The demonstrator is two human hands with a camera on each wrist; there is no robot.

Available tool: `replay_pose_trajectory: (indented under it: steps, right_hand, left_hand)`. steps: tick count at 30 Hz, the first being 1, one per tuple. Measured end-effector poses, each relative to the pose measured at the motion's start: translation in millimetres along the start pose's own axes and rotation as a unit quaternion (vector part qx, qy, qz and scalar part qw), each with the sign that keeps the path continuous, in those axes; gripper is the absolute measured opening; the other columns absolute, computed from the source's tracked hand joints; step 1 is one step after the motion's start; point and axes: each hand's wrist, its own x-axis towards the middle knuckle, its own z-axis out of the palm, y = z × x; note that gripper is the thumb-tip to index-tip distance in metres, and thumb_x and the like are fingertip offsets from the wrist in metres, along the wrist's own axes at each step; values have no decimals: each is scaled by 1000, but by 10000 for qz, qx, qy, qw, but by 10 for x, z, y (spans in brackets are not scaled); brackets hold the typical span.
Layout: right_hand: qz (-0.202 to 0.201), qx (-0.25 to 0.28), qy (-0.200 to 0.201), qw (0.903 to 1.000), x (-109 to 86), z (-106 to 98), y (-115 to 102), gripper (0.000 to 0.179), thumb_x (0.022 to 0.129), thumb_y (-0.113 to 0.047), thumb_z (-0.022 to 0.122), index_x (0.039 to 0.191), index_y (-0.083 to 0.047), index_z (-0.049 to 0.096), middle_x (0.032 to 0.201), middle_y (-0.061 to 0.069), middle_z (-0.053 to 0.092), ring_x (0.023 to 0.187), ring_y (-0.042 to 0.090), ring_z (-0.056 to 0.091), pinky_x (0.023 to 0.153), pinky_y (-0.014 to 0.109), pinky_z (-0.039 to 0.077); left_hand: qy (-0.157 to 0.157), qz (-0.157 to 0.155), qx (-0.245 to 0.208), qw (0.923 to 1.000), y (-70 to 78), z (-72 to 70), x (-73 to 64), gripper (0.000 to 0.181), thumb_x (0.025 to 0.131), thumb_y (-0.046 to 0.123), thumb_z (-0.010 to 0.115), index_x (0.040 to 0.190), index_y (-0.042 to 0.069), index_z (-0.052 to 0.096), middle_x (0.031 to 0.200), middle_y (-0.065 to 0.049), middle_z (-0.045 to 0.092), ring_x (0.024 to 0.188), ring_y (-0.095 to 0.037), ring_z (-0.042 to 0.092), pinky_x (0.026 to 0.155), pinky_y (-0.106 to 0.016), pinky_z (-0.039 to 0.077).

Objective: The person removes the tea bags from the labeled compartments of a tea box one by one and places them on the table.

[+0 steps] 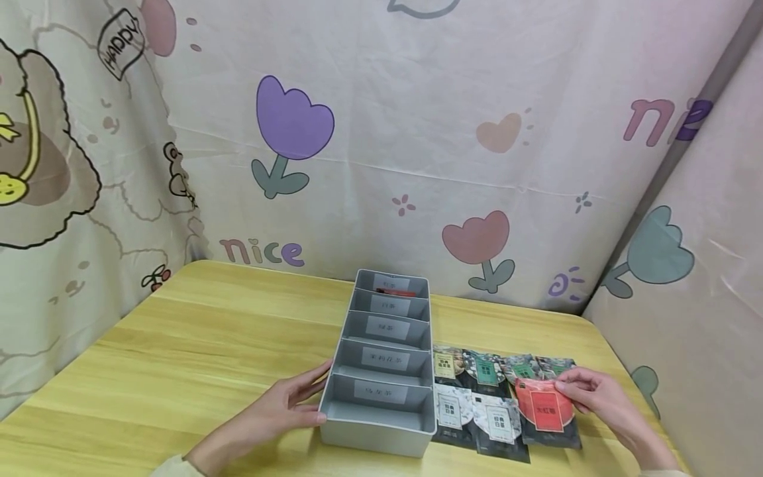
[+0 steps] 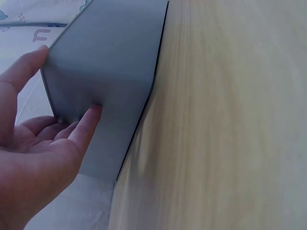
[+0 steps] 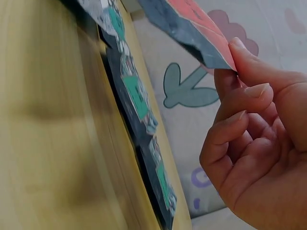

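My right hand [image 1: 587,392] pinches a red tea packet [image 1: 545,407] with a dark lower part at its upper right corner, between thumb and index finger. In the right wrist view, that packet hangs above other packets and its lower end is out of frame. My left hand [image 1: 289,404] touches the near left corner of a grey divided box [image 1: 375,438], thumb at the rim and other fingers along its side. Labels mark the box's compartments, and a red packet [image 1: 395,292] stands in the farthest one.
Right of the box lie several tea packets in two rows: a yellow-labelled one [image 1: 445,364], green-labelled ones [image 1: 485,370], and white ones [image 1: 453,411] in front. The wooden table [image 1: 238,331] meets printed curtains [image 1: 369,132] at its back and sides.
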Motion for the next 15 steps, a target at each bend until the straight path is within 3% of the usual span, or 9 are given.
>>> replay_pose_trajectory:
  steps: [5,11,15]
  right_hand:
    - [99,-166,-38,9998,2,-76,79,18,91,-17,67,95,1,65,60,-3,44,54,11,43,51,25,40]
    - [48,-295,-601,9977,8,-192,187,21,93,-18,65,95,3,63,61,-5,43,54,8,42,50,23,39]
    - [-50,-290,-1001,9945,4,-256,261,21,92,-17,66,95,3,63,62,-5,45,54,7,43,50,22,40]
  left_hand:
    - [7,-107,48,9999,-4,-10,3,76,92,4,63,152,-4,16,156,-24,11,135,-6,33,103,-20,39]
    - [41,-77,179,9998,0,-6,2,76,92,6,64,151,-5,17,156,-24,12,140,-26,27,105,-25,39]
    - [34,-118,163,9998,-5,-10,-2,77,92,5,64,152,-4,16,156,-23,12,138,-17,29,105,-24,39]
